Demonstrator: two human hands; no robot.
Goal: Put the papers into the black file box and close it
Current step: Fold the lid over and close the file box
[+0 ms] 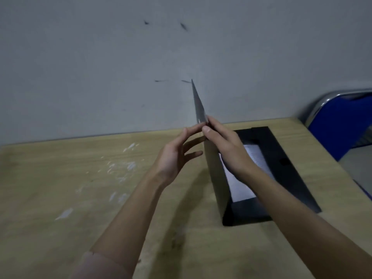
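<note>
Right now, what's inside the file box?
White printed papers lie flat inside the file box. The right hand and raised lid cover part of them.

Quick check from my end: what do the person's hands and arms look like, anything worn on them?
Both hands, left hand and right hand, are bare: no gloves, rings or watch visible. The left forearm ends in a pale pink sleeve pushed up near the elbow. No sleeve shows on the right arm.

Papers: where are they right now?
In the head view, the papers lie flat inside the open black file box right of centre on the table, partly hidden by the right hand.
</note>
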